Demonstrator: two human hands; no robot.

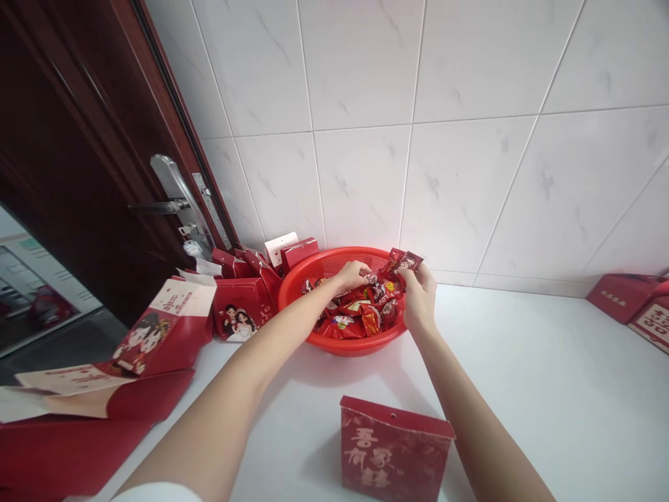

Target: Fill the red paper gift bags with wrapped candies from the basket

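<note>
A red plastic basket (360, 346) full of wrapped candies (342, 326) stands on the white table against the wall. Reaching over its left side, my left hand (355, 275) has curled fingers at a small red-wrapped candy (370, 278); part of the grip is hidden. My right hand (419, 296) is at the basket's right rim, its thumb and fingers closed on a dark red candy packet (410, 261). Another red packet (394, 258) sits just beside those fingers. Between my forearms, close to me, a red gift box (394, 453) with pale characters stands upright.
Several red boxes with cartoon couples (243, 310) crowd the table's left side, some with flaps up. Nearer, an unfolded red box (78, 446) lies at the left edge. Another red box (624, 296) stands far right. A dark door (78, 104) with a metal handle (162, 207) is at left.
</note>
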